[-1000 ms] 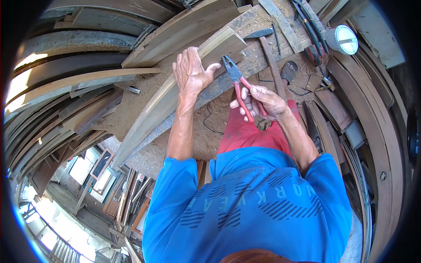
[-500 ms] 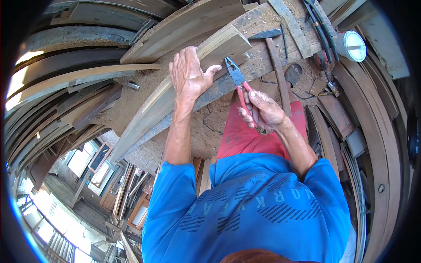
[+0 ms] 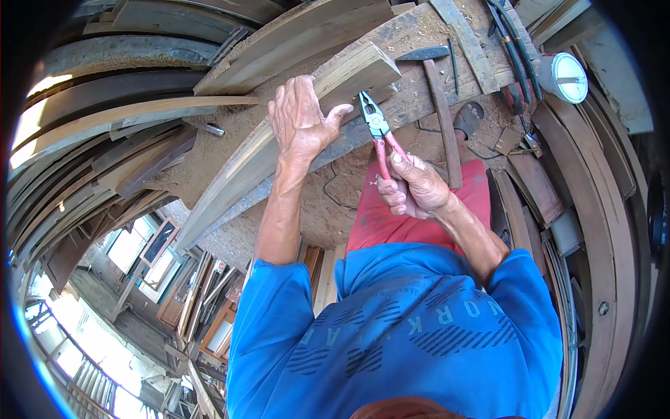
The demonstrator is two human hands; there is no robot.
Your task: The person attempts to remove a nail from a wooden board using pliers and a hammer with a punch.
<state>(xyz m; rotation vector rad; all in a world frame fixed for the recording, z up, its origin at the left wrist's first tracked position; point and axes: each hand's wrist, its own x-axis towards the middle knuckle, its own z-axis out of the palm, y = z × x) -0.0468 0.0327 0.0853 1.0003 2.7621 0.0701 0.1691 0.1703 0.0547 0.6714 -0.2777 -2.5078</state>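
Note:
My left hand (image 3: 301,120) lies on a long wooden beam (image 3: 241,164), fingers over its top and thumb stretched out to the right. Its palm holds nothing that I can see. In my right hand (image 3: 417,187) is a pair of pliers (image 3: 375,120) with red handles, its metal jaws pointing up toward the beam's near side. The jaws stand a little apart from my left thumb, with nothing visible between them. Right of the pliers, a hammer (image 3: 440,112) rests with its head on the workbench (image 3: 412,105) and its handle toward my lap.
A thin dark rod (image 3: 453,66) and a flat wooden strip (image 3: 466,45) lie on the bench. Long-handled cutters (image 3: 513,49) hang near a white bucket (image 3: 562,77). Curved boards (image 3: 118,91) are stacked at left, more planks (image 3: 593,230) at right. A sandalled foot (image 3: 469,119) shows below the bench.
My right hand has turned the pliers slightly, so the jaws' flat face catches more light. My left hand has stayed in place on the beam.

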